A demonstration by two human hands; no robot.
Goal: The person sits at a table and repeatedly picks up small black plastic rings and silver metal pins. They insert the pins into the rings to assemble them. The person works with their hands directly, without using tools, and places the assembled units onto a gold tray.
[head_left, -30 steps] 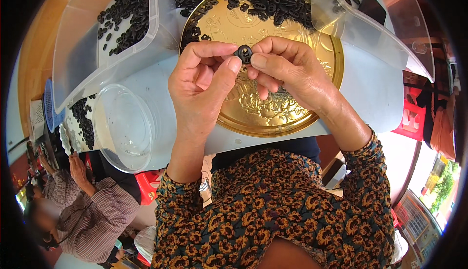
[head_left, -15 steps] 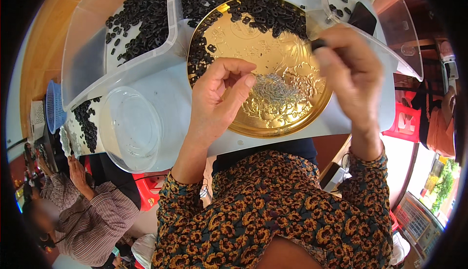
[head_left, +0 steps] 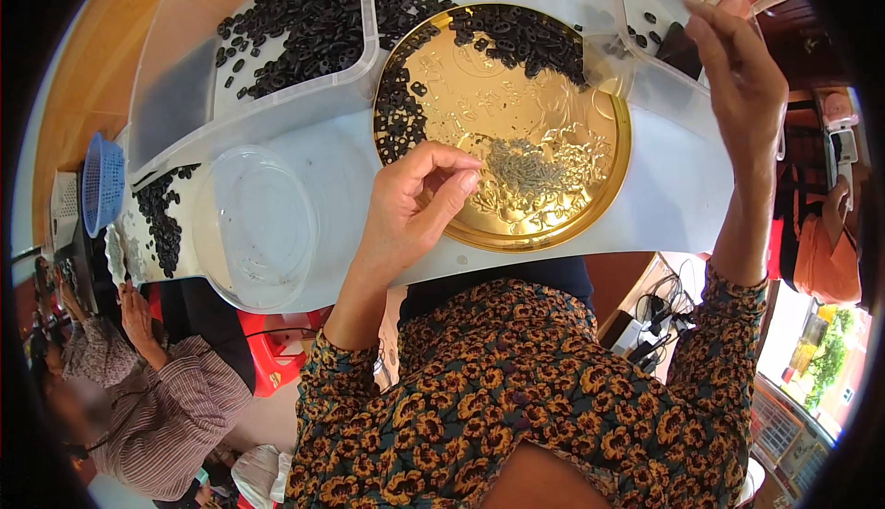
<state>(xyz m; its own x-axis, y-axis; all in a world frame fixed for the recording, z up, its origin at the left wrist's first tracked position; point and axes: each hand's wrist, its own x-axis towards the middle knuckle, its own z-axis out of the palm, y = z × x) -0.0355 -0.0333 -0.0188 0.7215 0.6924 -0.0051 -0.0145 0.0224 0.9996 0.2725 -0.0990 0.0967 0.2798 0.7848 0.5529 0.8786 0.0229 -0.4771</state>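
Note:
A round gold tray (head_left: 461, 103) stands in front of me. Small black pieces with holes (head_left: 521, 43) lie along its far and left rim, and a pile of tiny grey metal pieces (head_left: 527, 166) rests on its near half. Beside that pile, my left hand (head_left: 410, 200) is closed, thumb and forefinger pinched together; whatever they hold is too small to make out. My right hand (head_left: 745, 80) is raised at the clear plastic bin (head_left: 604, 39) on the right, fingers apart, with nothing visible in them. A few black pieces and a dark flat object (head_left: 680, 51) lie in that bin.
A large clear bin (head_left: 346, 85) of black pieces stands at the far left. Nearer are a round clear tub (head_left: 263, 232) and a heap of black pieces (head_left: 161, 223). A blue basket (head_left: 103, 184) stands at the left edge, with a co-worker in a striped shirt (head_left: 180, 417) below.
My right hand has moved right and away from the tray to the right bin; the black piece it held no longer shows. The left hand keeps its pinch near the metal pile.

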